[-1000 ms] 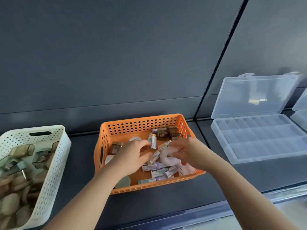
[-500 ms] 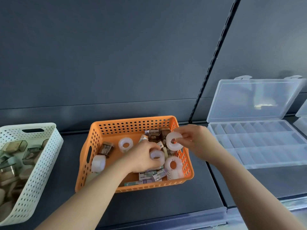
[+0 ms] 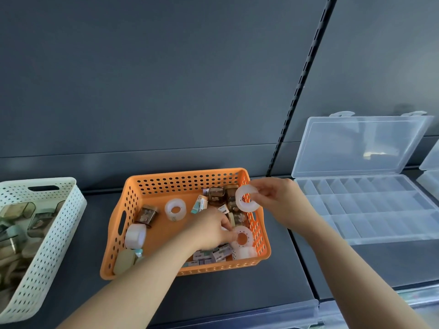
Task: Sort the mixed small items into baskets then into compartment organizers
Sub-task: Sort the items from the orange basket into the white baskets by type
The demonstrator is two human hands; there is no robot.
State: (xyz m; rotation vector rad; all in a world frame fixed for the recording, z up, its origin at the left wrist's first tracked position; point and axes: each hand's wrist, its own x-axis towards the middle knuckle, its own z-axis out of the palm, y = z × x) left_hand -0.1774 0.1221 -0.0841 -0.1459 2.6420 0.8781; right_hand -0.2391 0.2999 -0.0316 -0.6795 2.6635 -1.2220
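Observation:
An orange perforated basket (image 3: 185,174) sits on the dark shelf and holds white tape rolls, small boxed items and brown tins. My right hand (image 3: 278,200) pinches one white tape roll (image 3: 240,205) and holds it above the basket's right rim. My left hand (image 3: 209,230) reaches down inside the basket, with its curled fingertips on the edge of another tape roll (image 3: 247,236) near the front right corner. Two more rolls (image 3: 175,208) (image 3: 135,236) lie loose in the basket's left half. A clear compartment organizer (image 3: 365,210) lies open to the right.
A white perforated basket (image 3: 47,245) with tins and pale oval items stands at the left. The organizer's lid (image 3: 356,143) leans against the dark back panel. A second clear organizer (image 3: 430,181) shows at the far right edge. The shelf's front lip runs along the bottom.
My right hand has lifted a tape roll out of the basket and carried it right, over the rim. My left hand has lowered towards the roll at the front right corner.

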